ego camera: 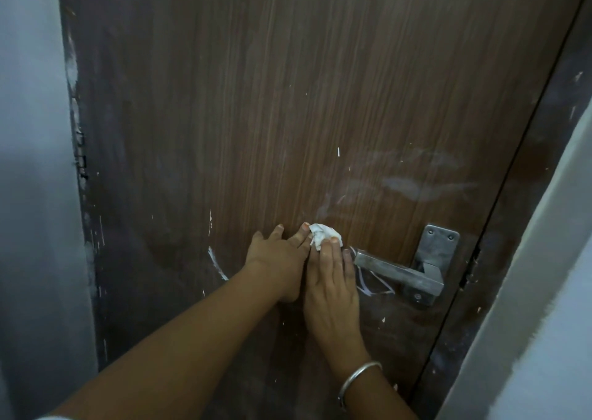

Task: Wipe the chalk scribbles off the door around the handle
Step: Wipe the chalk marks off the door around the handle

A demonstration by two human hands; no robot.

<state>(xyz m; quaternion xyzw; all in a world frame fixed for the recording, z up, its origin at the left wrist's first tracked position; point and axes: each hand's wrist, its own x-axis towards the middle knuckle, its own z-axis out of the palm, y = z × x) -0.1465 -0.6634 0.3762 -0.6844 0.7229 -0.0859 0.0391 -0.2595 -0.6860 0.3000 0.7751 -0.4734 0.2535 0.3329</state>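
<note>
Both hands lie flat against the brown wood-grain door (256,99), side by side and touching along their inner edges, a little below the middle of the view. The left hand (275,259) is spread open with its fingers pointing toward twelve o'clock, holding nothing, though its longest fingertip meets the edge of a crumpled white tissue (323,235). The right hand (330,285) is also extended rather than curled, and its fingertips press the tissue onto the door; the wad sits at twelve o'clock from that hand, pinned under the fingers instead of wrapped in a fist. A thin metal bangle (357,382) circles the right wrist. At three o'clock from the right hand, just beside it, the free end of the steel lever handle (397,272) reaches toward the fingers, its back plate (437,243) farther along in the same direction. Sharp white chalk scribbles (371,286) show beneath the lever, at about four o'clock from the tissue, and a curved chalk stroke (216,264) lies at nine o'clock from the left hand. Toward one o'clock from the tissue spreads a pale smeared haze (413,182), possibly rubbed chalk, though the dim light makes that uncertain.
</note>
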